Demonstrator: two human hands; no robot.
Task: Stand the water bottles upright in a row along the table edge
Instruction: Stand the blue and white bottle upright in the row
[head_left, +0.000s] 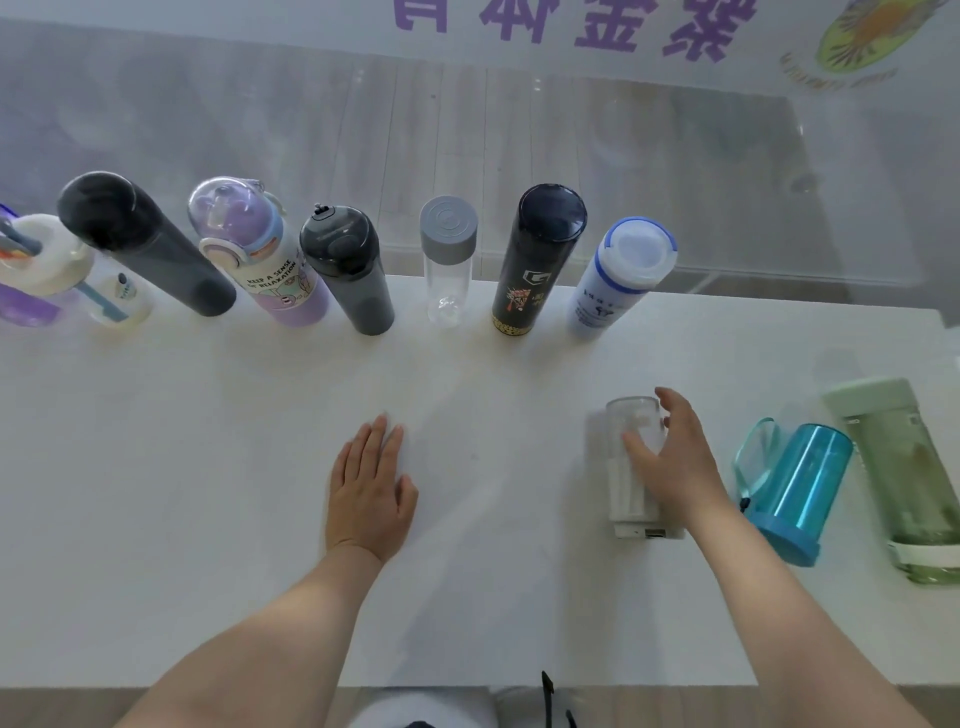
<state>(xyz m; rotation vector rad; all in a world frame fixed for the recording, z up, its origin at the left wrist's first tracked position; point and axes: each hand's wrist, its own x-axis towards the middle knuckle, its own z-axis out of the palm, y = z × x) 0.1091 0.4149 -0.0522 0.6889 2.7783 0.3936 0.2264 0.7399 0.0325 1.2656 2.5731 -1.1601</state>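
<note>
Several bottles stand upright in a row along the far edge of the white table (208, 467): a dark grey bottle (150, 249), a purple cartoon bottle (265, 254), a smoky grey bottle (353, 275), a clear bottle with a grey cap (448, 260), a black bottle (535, 260) and a white bottle with a blue rim (621, 280). My right hand (672, 457) grips a clear bottle with a white base (631, 467) lying on the table at the right. My left hand (371, 488) rests flat on the table, fingers apart, holding nothing.
A blue transparent bottle (800, 488) with a strap and a pale green bottle (904, 483) lie on their sides at the right. A white-capped bottle (47, 260) stands at the far left end. Beyond the far edge is a wooden floor.
</note>
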